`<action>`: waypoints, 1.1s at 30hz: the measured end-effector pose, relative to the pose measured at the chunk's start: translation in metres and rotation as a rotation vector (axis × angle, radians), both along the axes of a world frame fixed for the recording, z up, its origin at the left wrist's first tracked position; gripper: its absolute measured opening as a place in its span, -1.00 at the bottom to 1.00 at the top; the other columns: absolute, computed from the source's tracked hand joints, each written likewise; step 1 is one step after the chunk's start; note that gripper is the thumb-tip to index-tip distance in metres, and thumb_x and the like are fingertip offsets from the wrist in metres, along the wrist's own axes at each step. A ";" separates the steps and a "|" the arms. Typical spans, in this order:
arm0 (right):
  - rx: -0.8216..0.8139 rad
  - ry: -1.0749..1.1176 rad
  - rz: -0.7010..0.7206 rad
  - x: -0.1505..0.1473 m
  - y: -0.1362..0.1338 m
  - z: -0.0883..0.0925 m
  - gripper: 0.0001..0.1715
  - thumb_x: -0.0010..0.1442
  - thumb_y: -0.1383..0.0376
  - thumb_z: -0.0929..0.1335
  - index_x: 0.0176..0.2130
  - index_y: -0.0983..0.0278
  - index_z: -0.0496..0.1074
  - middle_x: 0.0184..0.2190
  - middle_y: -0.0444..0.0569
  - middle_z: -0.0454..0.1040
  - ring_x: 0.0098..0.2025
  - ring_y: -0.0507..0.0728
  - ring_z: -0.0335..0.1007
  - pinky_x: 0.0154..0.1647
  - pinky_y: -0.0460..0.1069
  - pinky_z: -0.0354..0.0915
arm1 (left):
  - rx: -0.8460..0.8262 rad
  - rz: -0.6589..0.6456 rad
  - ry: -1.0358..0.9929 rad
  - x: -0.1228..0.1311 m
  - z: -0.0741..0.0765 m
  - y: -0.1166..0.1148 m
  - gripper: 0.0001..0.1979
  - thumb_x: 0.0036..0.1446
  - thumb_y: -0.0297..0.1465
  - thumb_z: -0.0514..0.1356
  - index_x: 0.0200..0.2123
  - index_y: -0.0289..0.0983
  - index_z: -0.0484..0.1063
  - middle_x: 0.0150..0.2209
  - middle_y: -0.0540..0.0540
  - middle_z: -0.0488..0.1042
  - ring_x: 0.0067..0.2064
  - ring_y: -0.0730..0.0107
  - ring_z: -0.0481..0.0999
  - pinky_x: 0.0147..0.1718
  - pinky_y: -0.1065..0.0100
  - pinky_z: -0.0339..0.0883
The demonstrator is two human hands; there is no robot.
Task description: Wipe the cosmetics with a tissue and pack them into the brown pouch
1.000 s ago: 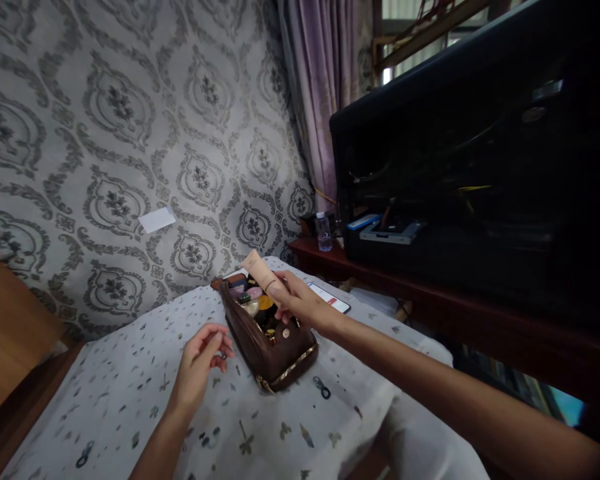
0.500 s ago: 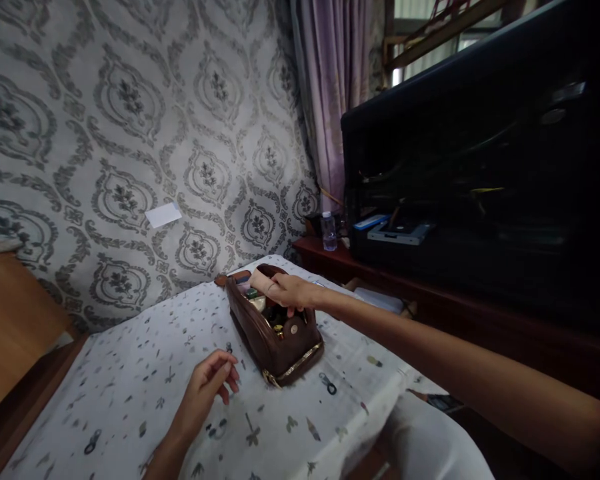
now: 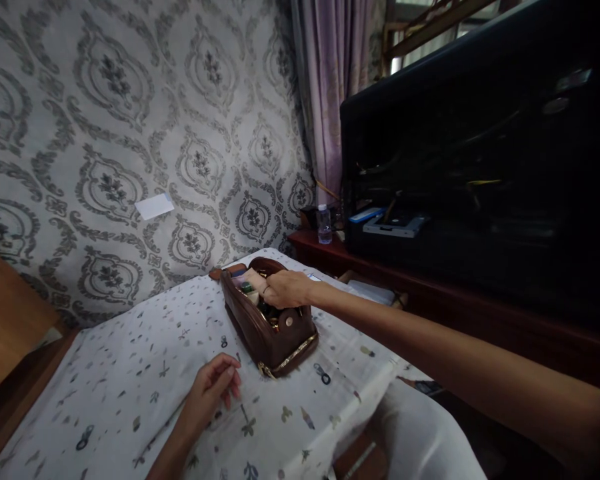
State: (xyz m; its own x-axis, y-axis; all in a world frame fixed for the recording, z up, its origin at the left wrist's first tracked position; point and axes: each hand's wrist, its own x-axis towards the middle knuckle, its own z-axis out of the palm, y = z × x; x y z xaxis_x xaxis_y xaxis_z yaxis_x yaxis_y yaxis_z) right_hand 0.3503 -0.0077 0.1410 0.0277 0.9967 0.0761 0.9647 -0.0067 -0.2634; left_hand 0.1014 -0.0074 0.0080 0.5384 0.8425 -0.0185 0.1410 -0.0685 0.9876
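Note:
A brown bag [image 3: 265, 333] with a gold zipper lies unzipped on the patterned white cloth, with several small items inside. My right hand [image 3: 286, 289] reaches over its right side, fingers closed on a pale, light-pink item [image 3: 255, 280] that sits among the contents. A green-topped item [image 3: 247, 287] shows beside it. My left hand [image 3: 215, 385] hovers over the cloth to the near left of the bag, fingers loosely curled and apart, holding nothing.
Behind the bag, a clear bottle [image 3: 324, 225] stands on a dark red ledge [image 3: 300, 241]. A large black screen [image 3: 455, 167] rises at the right. A wooden panel [image 3: 15, 313] is at the far left, and patterned wallpaper lies behind.
My right hand has lowered the pale item deeper into the bag, so it lies flatter over the contents. My left hand stays near the bag. The view has shifted slightly.

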 end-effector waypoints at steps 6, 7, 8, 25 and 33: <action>0.016 -0.046 0.064 0.003 0.001 -0.002 -0.54 0.28 0.12 0.23 -0.09 0.35 0.54 -0.13 0.23 0.58 -0.10 0.29 0.53 -0.22 0.00 0.33 | 0.330 0.093 0.024 0.007 0.041 0.008 -0.63 0.18 -0.05 0.15 -0.23 -0.25 0.43 -0.43 -0.04 0.45 -0.40 0.39 0.45 -0.49 0.42 0.31; 0.045 -0.052 0.068 0.004 0.001 -0.002 -0.55 0.29 0.14 0.22 -0.08 0.36 0.54 -0.10 0.24 0.57 -0.07 0.29 0.51 -0.22 0.00 0.32 | 0.396 0.129 0.032 0.010 0.049 0.011 -0.66 0.20 -0.08 0.13 -0.21 -0.24 0.44 -0.40 -0.04 0.46 -0.36 0.37 0.45 -0.45 0.41 0.33; 0.070 -0.058 0.076 0.005 0.001 -0.002 -0.57 0.28 0.17 0.23 -0.08 0.36 0.53 -0.07 0.24 0.55 -0.05 0.29 0.50 -0.23 -0.01 0.30 | 0.458 0.171 0.038 0.014 0.057 0.015 -0.68 0.22 -0.10 0.12 -0.20 -0.23 0.44 -0.37 -0.05 0.46 -0.32 0.36 0.46 -0.42 0.41 0.34; 0.162 -0.014 0.157 0.012 -0.008 -0.008 -0.72 0.26 0.29 0.28 -0.24 0.33 0.57 -0.26 0.09 0.59 -0.20 0.18 0.48 -0.28 -0.05 0.18 | 0.413 0.437 -0.139 0.057 0.045 0.086 -0.57 0.04 -0.04 0.21 -0.14 -0.21 0.42 -0.14 -0.10 0.51 -0.08 0.24 0.49 -0.17 0.30 0.38; 0.517 0.376 -0.095 0.039 0.005 -0.031 -0.65 0.33 0.23 0.22 -0.12 0.32 0.52 -0.12 0.07 0.52 -0.15 0.13 0.42 -0.11 -0.04 0.22 | 0.386 0.471 -0.120 0.051 0.041 0.095 -0.61 0.11 -0.08 0.19 -0.08 -0.18 0.40 -0.06 -0.12 0.49 0.00 0.21 0.47 -0.06 0.23 0.36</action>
